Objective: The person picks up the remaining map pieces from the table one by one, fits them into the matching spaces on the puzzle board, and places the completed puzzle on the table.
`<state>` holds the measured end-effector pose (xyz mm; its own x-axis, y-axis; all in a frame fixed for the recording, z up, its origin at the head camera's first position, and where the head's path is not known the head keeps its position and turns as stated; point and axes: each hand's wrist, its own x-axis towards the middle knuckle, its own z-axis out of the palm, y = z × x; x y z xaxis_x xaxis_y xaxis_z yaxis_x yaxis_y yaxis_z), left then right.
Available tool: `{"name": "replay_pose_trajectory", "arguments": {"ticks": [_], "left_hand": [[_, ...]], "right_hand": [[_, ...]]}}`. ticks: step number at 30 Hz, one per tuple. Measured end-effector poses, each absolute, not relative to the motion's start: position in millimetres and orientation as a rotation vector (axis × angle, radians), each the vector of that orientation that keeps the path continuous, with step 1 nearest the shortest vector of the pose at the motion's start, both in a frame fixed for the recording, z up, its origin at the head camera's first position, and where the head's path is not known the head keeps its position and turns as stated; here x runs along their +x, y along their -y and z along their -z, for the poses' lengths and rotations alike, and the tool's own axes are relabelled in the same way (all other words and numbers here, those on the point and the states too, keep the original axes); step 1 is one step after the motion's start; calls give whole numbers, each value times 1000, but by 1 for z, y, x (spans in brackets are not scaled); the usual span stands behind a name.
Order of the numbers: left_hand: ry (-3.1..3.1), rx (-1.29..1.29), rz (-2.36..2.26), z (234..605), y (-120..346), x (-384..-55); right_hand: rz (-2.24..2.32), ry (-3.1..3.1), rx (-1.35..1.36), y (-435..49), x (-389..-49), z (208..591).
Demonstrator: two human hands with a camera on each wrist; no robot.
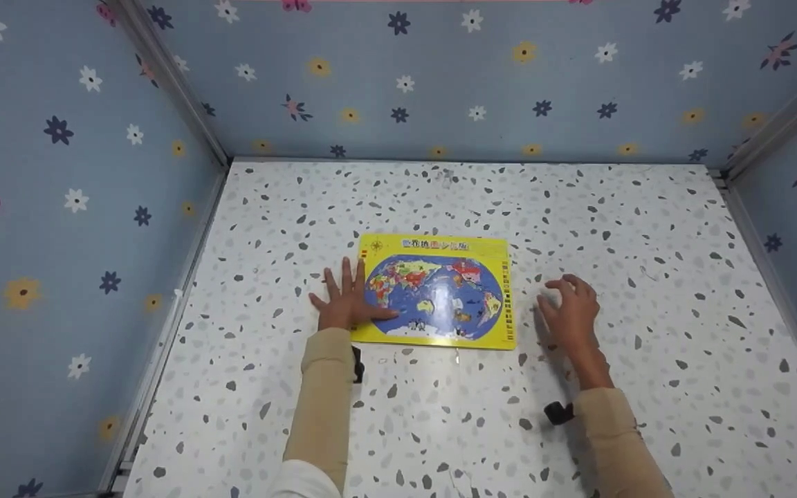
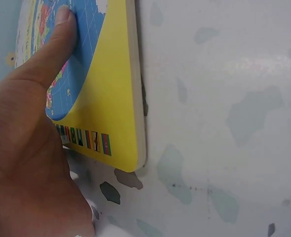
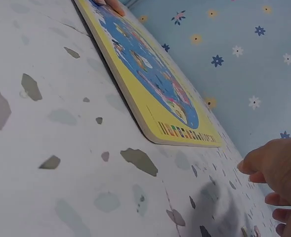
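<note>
A yellow-bordered world map puzzle board (image 1: 454, 297) lies flat on the speckled table, with a blue oval map and rows of small flags along its sides. My left hand (image 1: 346, 304) is spread at the board's left edge, its thumb resting on the blue of the map. In the left wrist view that thumb (image 2: 56, 42) stretches over the board's surface, and the board's thick pale edge shows. To the right of the board, apart from it, my right hand (image 1: 573, 311) hovers with loosely bent fingers and holds nothing. The right wrist view shows those fingers (image 3: 259, 165) beyond the board's corner.
The white table (image 1: 288, 207) has grey speckles. Blue flowered panels (image 1: 440, 76) stand behind it and at both sides, meeting at metal corner strips (image 1: 184, 90). A black wrist device (image 1: 559, 413) sits at the right sleeve, another (image 1: 358, 365) at the left.
</note>
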<state>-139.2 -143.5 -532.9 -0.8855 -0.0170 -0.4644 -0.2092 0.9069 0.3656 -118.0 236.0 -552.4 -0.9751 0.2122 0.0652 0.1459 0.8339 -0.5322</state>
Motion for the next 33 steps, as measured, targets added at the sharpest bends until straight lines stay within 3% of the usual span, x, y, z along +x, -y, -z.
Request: {"name": "replay_pose_trajectory", "arguments": {"ticks": [16,23,33], "left_hand": [[-2603,-176,-546,537,145,-143],[-2584,-177,-584,557,150,-151],[-2572,-187,-570,538,144,-142]], "right_hand": [[-974,2834,-341,-269,-127,554],[-963,2849,-369,-284,-131,555],[-963,2865,-384,-303,-139,562]]}}
